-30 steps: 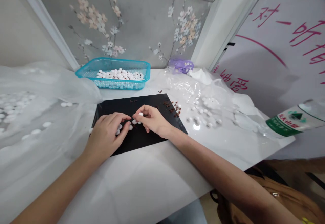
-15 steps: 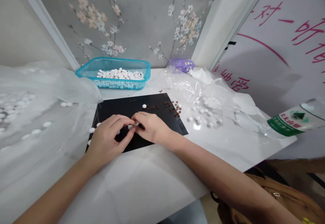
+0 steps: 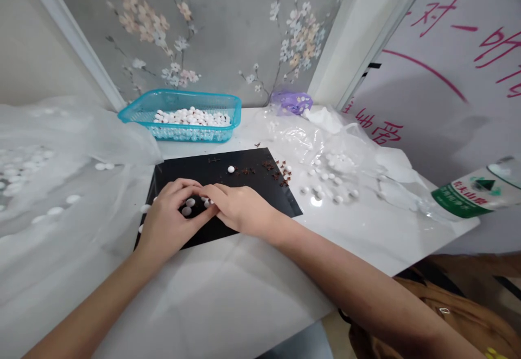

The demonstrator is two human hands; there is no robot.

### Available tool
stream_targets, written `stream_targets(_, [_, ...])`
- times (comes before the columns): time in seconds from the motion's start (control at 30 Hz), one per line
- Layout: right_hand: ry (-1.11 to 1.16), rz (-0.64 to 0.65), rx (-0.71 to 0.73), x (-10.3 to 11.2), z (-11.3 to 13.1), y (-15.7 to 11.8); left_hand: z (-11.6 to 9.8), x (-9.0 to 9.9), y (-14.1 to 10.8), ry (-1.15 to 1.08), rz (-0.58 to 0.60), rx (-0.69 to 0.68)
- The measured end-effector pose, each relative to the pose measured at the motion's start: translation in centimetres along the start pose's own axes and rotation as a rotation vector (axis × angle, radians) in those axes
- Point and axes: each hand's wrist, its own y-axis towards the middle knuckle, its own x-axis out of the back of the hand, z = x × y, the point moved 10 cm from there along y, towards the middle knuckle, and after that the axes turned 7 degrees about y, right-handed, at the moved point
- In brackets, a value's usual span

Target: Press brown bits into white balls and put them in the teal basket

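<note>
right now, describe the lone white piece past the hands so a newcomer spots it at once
On the glossy white table, find the flat, black rectangular board. Beyond the right hand, toward the board's far edge, lies one small, white, rounded piece. It sits just left of small, jagged brown bits, apart from the white pieces framed by the left hand.

Your board [image 3: 264, 185] at the frame's centre is plain black, the round pieces [image 3: 231, 169] white, the bits [image 3: 267, 165] reddish-brown, the basket [image 3: 138, 113] at upper left translucent blue, and the upper-centre panel [image 3: 220, 38] grey with peach-and-white blossoms.
</note>
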Motion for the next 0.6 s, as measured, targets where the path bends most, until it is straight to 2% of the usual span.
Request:
stream_targets(0.1, [0.05, 0.003, -0.031, 0.1, -0.6, 0.0, -0.4, 0.1, 0.1, -0.027, -0.001, -0.022])
stream_targets(0.23, [0.106, -0.066, -0.072, 0.7, -1.9, 0.1, 0.2, 0.2, 0.2, -0.132, -0.007, 0.055])
stream_targets(0.43, [0.207, -0.259, -0.11, 2.2, -4.1, 0.2, 2.3, -0.4, -0.1, -0.355, 0.002, 0.317])
stream_targets(0.6, [0.393, -0.435, -0.052, 3.5, -4.5, -0.2, 2.3, -0.7, -0.2, -0.41, 0.03, 0.34])
